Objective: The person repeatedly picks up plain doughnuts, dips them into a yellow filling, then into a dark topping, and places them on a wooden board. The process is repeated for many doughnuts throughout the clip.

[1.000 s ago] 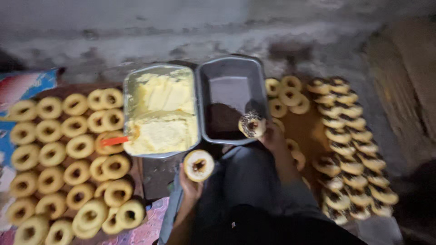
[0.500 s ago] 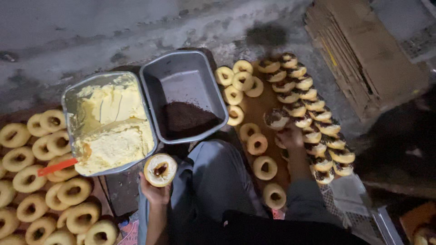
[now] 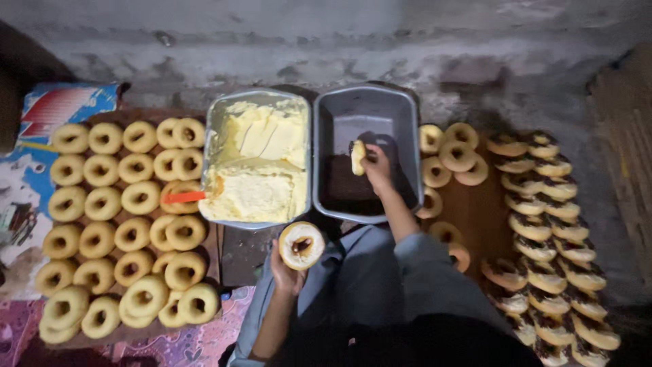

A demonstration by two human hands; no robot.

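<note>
My left hand (image 3: 286, 270) holds a cream-topped doughnut (image 3: 301, 245) flat, just in front of the two trays. My right hand (image 3: 377, 167) holds another doughnut (image 3: 358, 157) on edge over the grey tray (image 3: 330, 109), above the dark brown sprinkles (image 3: 343, 192) heaped at its near end. The left metal tray (image 3: 212, 129) is filled with pale yellow cream (image 3: 258, 170), and an orange-handled spatula (image 3: 183, 197) rests on its left rim.
Several plain ring doughnuts (image 3: 122, 217) lie in rows on a board at the left. Finished doughnuts with dark topping (image 3: 550, 238) are stacked in a row at the right, with a few plain ones (image 3: 456, 155) beside the grey tray. A concrete wall (image 3: 339, 41) runs behind.
My right hand has left the doughnut rows on the right and now holds a doughnut over the grey tray. The left hand still holds its doughnut. The camera view has swung back left.
</note>
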